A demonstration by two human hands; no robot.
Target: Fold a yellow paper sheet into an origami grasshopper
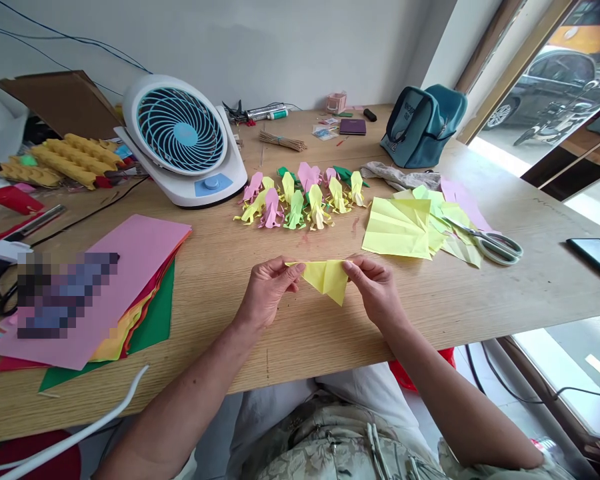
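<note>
Between my two hands, a small piece of folded yellow paper [326,277] is stretched just above the wooden table [220,300]. My left hand [269,288] pinches its left corner between thumb and fingers. At the right corner, my right hand [375,287] pinches it the same way. The paper has a straight upper edge, creases and a point hanging down. Beyond my hands stand several folded paper figures [295,207] in pink, yellow and green. To the right, a creased yellow sheet [397,228] lies near scissors [497,247] resting on paper scraps [463,230].
A white fan [185,140] stands at the back left. Stacked coloured paper [145,260] lies at the left, with a blurred-out item on top. A teal bag [420,127] sits at the back right, and a dark-edged phone or tablet [597,257] lies at the right edge.
</note>
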